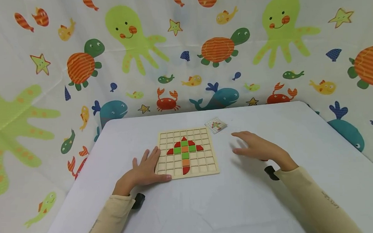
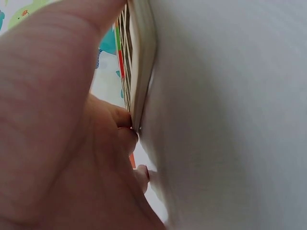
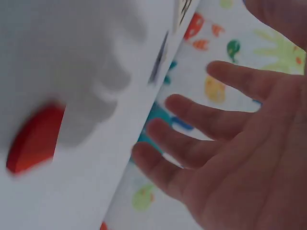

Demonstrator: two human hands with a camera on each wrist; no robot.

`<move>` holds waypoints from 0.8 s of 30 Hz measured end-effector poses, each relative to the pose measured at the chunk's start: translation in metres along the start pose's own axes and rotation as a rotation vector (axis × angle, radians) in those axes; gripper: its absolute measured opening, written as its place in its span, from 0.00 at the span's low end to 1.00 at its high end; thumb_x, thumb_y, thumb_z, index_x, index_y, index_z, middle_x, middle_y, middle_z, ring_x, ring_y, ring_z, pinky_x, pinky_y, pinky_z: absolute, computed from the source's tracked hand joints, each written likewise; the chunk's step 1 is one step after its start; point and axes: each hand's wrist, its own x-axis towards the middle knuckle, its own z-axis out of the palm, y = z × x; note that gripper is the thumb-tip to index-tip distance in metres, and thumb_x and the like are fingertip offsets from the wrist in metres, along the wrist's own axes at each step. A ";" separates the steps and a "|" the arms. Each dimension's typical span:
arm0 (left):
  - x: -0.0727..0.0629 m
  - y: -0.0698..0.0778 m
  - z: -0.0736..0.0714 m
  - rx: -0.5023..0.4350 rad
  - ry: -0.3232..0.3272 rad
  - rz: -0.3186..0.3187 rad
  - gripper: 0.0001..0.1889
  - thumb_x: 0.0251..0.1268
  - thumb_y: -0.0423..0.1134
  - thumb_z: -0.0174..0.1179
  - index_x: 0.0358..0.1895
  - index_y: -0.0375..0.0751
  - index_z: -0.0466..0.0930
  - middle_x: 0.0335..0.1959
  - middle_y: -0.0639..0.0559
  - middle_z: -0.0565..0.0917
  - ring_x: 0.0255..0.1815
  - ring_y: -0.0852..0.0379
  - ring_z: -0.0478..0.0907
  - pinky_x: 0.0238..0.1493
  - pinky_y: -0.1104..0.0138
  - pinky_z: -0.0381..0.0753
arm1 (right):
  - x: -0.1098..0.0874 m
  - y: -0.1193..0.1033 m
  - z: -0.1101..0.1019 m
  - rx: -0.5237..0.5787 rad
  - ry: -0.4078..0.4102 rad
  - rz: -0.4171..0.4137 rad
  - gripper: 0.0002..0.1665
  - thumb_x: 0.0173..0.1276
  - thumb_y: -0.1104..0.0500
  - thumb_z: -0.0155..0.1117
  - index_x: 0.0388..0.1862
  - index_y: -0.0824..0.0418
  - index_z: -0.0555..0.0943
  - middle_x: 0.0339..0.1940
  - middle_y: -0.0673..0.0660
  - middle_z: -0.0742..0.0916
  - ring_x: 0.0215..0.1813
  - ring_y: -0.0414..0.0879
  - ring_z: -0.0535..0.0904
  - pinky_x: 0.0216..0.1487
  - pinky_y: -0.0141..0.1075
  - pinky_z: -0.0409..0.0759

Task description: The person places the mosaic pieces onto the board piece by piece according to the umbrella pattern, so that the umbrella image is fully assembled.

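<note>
A light wooden grid board (image 1: 204,164) lies on the table with red, green and orange tiles (image 1: 184,149) set in an arrow-like pattern. Its lower left corner sits between the spread thumb and fingers of my left hand (image 1: 145,170); the thumb rests over the front edge and the fingers touch the left side. To the right of the board, my right hand (image 1: 255,146) hovers above the table, fingers extended and holding nothing. Under it lies a red quarter-round piece (image 3: 38,139), mostly hidden by the hand in the head view.
A small picture card (image 1: 216,125) with a similar pattern lies behind the board's right corner. White cloth covers the table (image 1: 190,206), and a curtain (image 1: 177,51) printed with sea animals hangs behind it.
</note>
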 end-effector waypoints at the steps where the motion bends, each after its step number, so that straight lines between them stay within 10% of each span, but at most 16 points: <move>1: 0.000 -0.001 0.001 -0.004 0.001 0.004 0.69 0.56 0.73 0.71 0.88 0.35 0.42 0.89 0.38 0.42 0.87 0.30 0.32 0.73 0.24 0.28 | -0.002 0.006 -0.003 -0.027 -0.010 0.030 0.46 0.77 0.46 0.71 0.82 0.68 0.66 0.77 0.75 0.71 0.76 0.71 0.67 0.71 0.69 0.69; 10: -0.002 -0.001 0.000 -0.007 0.004 0.004 0.69 0.56 0.73 0.71 0.88 0.35 0.43 0.89 0.38 0.42 0.87 0.30 0.32 0.73 0.24 0.28 | -0.013 0.045 -0.023 -0.078 -0.115 0.143 0.34 0.69 0.51 0.78 0.64 0.69 0.77 0.55 0.71 0.81 0.57 0.65 0.78 0.55 0.62 0.81; 24: -0.001 0.002 -0.002 -0.017 -0.001 0.014 0.69 0.57 0.71 0.71 0.88 0.34 0.42 0.89 0.37 0.42 0.87 0.29 0.33 0.73 0.23 0.29 | -0.005 0.086 -0.018 -0.051 -0.134 0.120 0.29 0.64 0.48 0.82 0.53 0.59 0.77 0.50 0.62 0.79 0.53 0.59 0.73 0.49 0.52 0.78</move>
